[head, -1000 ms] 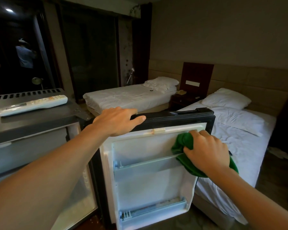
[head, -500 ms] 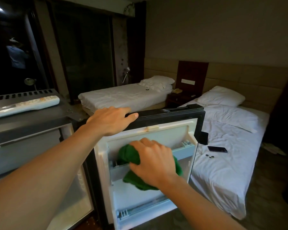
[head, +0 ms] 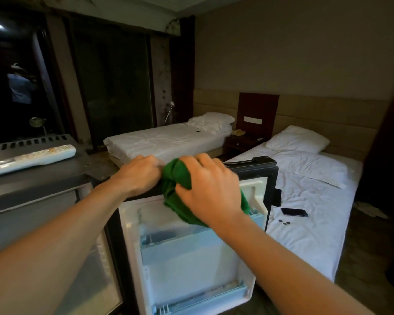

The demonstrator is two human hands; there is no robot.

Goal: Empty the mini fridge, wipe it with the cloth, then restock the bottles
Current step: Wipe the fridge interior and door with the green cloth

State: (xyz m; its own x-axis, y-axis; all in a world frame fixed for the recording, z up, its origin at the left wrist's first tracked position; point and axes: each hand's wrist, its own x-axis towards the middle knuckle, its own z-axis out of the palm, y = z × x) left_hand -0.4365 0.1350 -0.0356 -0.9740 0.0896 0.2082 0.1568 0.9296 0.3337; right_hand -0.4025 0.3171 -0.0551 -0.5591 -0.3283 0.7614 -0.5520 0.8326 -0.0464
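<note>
Two hands up at the top edge of the open door point(head: 191, 264). Left hand point(head: 139, 176) on that edge, toward the hinge side; fingers curled close together over the black rim, tips hidden behind it. Right hand point(head: 210, 189) just beside it, toward the latch side; fingers curled round the cloth point(head: 176, 178), thumb dug into the folds. Cloth green, bunched, pressed on the top edge and hanging down over the upper part of the white liner. Some blur at the right knuckles; left knuckles possibly touching the cloth, hard to tell.

Upper rail point(head: 173, 237) across the liner just below the cloth, lower rail point(head: 203, 298) near the foot of the door. Fridge point(head: 100, 296) left of the door, inside dim and greyish. Remote point(head: 30, 156), white, on the dark top left of the door, well apart from both hands.

Far bed point(head: 164, 139) beyond the door's top edge, near bed point(head: 305, 242) right of the door, both in white sheets. Phone point(head: 294, 212) and three coins point(head: 284, 222) on the near bed, just right of the door's latch edge.
</note>
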